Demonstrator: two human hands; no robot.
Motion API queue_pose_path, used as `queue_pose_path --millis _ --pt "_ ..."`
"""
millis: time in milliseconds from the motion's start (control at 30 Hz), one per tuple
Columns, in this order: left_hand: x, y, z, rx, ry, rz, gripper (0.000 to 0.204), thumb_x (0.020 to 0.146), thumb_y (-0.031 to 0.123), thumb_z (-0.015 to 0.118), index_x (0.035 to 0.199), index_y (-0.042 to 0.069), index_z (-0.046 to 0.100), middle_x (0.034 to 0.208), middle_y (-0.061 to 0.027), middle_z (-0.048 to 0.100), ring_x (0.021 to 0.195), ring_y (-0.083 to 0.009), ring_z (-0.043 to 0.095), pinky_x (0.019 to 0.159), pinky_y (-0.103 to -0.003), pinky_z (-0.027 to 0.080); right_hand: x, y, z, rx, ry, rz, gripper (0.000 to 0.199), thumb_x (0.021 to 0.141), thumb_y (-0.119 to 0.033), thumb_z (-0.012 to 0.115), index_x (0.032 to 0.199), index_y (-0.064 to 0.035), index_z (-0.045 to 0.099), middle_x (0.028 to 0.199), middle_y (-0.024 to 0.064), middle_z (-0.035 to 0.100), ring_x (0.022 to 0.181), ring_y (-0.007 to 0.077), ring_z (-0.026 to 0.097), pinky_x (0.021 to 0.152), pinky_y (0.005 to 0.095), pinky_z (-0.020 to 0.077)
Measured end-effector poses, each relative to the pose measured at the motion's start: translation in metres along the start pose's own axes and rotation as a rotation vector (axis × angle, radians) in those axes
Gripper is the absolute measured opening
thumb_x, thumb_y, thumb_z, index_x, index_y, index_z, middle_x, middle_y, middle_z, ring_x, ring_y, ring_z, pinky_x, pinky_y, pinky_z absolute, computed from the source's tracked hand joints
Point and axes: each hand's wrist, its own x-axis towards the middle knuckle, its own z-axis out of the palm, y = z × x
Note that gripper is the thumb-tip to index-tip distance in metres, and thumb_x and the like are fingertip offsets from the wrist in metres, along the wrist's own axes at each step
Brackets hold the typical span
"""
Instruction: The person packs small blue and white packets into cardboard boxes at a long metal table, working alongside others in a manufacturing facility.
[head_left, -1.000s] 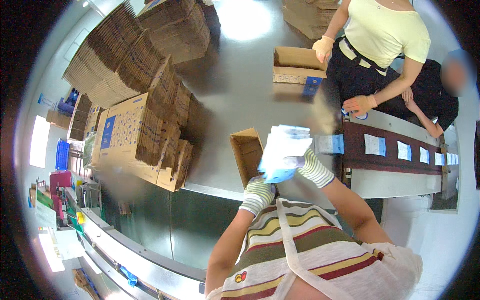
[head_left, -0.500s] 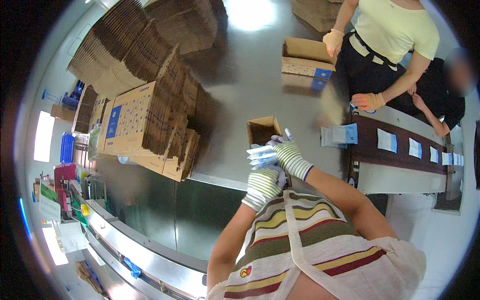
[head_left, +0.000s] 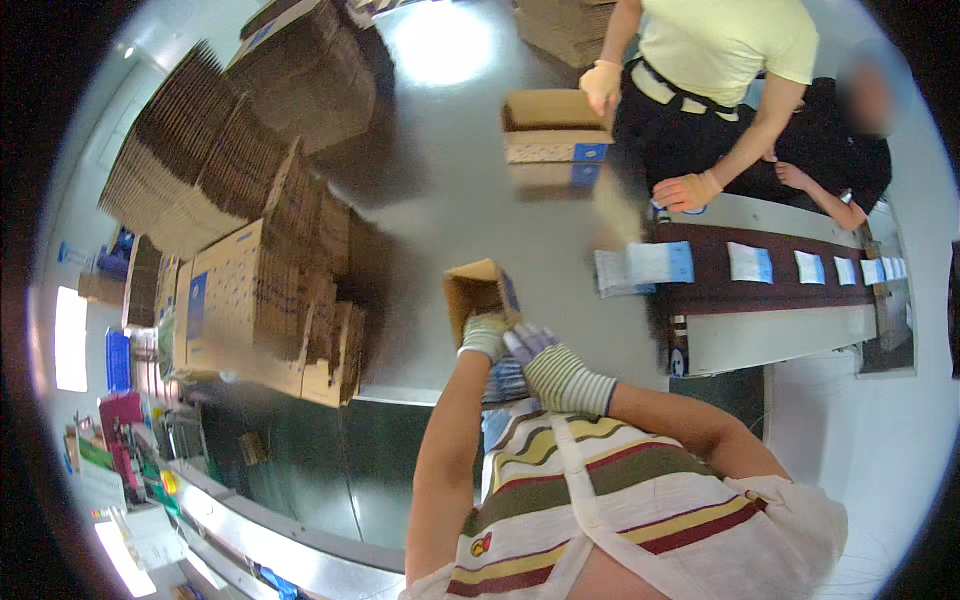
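An open brown cardboard box (head_left: 462,289) stands on the metal table in front of me. My left hand (head_left: 484,337), in a striped glove, reaches down into it, and its fingers are hidden from sight. Beside it my right hand (head_left: 556,370), in a matching striped glove, has its fingers stretched towards the box's right edge. Blue-and-white packets (head_left: 506,382) sit close together below and between my hands, partly covered; I cannot tell whether they are all inside the box.
Stacks of flattened cartons (head_left: 255,290) fill the left of the table (head_left: 425,215). At right, a dark conveyor belt (head_left: 715,262) carries spaced packets, with overlapping packets (head_left: 645,265) at its near end. A co-worker's gloved hands are at a second open box (head_left: 555,145) and the belt.
My left hand has moved forward into the box from beside the packets. The packets that were above the box's near side are now lower and nearer me. The view has shifted.
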Motion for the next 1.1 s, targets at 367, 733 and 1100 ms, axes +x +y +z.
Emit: queue_pose_path --millis 367,733,1100 --pt "-0.068 0.028 0.039 0.100 0.493 0.055 0.047 0.079 0.027 0.051 0.119 0.003 0.051 0.124 -0.0160 0.049 0.121 -0.0335 0.040 0.104 -0.048 0.024 -0.009 0.016 -0.019 0.155 -0.017 -0.065 0.081 0.077 -0.037 0.062 0.137 0.0028 0.024 0.135 0.0252 0.036 0.124 0.0377 0.037 0.105 0.0455 0.0272" --pt "-0.079 0.023 0.030 0.160 0.404 0.035 0.057 0.076 0.031 0.057 0.124 0.003 0.043 0.127 -0.0145 0.044 0.124 -0.0341 0.034 0.107 -0.049 0.020 -0.022 0.166 -0.031 0.056 0.066 0.050 0.054 0.077 -0.043 0.060 0.108 0.0011 0.057 0.101 0.0233 0.060 0.095 0.0367 0.058 0.086 0.0434 0.0450" --pt "-0.077 0.021 0.035 0.138 0.472 0.059 0.051 0.075 0.023 0.058 0.120 0.003 0.046 0.126 -0.0151 0.044 0.122 -0.0353 0.035 0.104 -0.051 0.022 -0.002 0.287 -0.073 -0.107 -0.140 0.433 0.040 0.075 -0.027 0.066 0.107 -0.0044 0.059 0.107 0.0189 0.060 0.102 0.0338 0.056 0.088 0.0408 0.0444"
